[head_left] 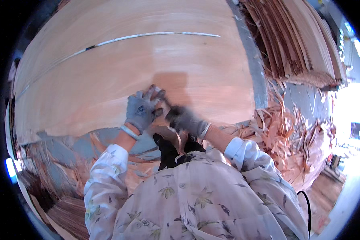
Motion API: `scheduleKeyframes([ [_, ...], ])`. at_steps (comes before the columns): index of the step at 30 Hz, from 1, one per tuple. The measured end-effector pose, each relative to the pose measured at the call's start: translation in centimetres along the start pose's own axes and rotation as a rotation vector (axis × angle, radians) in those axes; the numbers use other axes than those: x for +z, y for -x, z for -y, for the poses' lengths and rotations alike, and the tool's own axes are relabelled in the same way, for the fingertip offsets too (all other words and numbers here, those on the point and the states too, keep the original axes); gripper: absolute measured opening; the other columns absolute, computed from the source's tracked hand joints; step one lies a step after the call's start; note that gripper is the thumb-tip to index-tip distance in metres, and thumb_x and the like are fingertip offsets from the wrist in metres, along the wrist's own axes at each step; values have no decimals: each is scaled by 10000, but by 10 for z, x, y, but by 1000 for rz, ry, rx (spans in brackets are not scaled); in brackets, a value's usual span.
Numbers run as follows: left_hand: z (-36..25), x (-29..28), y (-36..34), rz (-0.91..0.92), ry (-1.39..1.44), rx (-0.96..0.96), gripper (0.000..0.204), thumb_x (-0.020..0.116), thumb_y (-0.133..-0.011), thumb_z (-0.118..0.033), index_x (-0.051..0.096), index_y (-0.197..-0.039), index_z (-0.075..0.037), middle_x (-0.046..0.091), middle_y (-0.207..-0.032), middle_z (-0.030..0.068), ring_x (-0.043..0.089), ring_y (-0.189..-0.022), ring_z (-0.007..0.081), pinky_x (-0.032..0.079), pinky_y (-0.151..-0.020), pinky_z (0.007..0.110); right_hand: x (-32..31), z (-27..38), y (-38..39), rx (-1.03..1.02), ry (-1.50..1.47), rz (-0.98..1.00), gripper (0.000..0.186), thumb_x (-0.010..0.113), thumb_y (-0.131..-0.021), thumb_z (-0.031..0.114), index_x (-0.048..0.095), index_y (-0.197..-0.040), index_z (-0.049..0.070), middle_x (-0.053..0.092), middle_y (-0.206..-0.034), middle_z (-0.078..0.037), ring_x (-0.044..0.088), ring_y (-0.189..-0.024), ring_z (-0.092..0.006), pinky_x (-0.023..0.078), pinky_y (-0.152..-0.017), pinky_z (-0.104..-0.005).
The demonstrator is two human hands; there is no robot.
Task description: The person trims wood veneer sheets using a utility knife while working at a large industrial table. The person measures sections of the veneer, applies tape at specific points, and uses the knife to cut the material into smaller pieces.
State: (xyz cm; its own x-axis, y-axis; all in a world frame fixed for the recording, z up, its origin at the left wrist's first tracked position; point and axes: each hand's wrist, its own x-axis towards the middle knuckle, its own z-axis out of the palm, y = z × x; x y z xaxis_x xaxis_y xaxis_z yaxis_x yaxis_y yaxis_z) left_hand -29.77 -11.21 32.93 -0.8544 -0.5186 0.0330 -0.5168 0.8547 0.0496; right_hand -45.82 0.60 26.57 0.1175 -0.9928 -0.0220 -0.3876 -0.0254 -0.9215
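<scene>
We see the left hand (142, 108) and the right hand (186, 121), both gloved, together over the near part of a wide, pale wood sheet (108, 74) that lies flat in front of the body. The fingers of both are bent toward each other, but blur hides the gap, so we cannot tell whether either one grips anything. From here, we judge that the thin sheet could split or chip along its ragged near edge if pressed or pulled unevenly there. The long thin rod (148, 35) lying across it could roll or slide if the sheet were jolted, and the loose curled scraps (270, 134) at the near right could snag a sleeve or a corner. As for writing, we find a small dark mark (141, 108) on the left glove, too unclear to read, and make out no labels or brands elsewhere.
</scene>
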Motion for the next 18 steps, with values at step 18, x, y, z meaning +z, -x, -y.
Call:
scheduleKeyframes([
  [18,-112,31,-82,-120,200,360,440,522,-822,-230,497,-1221,-45,444,-1315,129,382,-1243,267,257,-1059,419,-202,-58,116,578,-490,-641,193,590,-846,110,520,-1001,19,606,-699,-82,534,-481,-108,394,-419,-199],
])
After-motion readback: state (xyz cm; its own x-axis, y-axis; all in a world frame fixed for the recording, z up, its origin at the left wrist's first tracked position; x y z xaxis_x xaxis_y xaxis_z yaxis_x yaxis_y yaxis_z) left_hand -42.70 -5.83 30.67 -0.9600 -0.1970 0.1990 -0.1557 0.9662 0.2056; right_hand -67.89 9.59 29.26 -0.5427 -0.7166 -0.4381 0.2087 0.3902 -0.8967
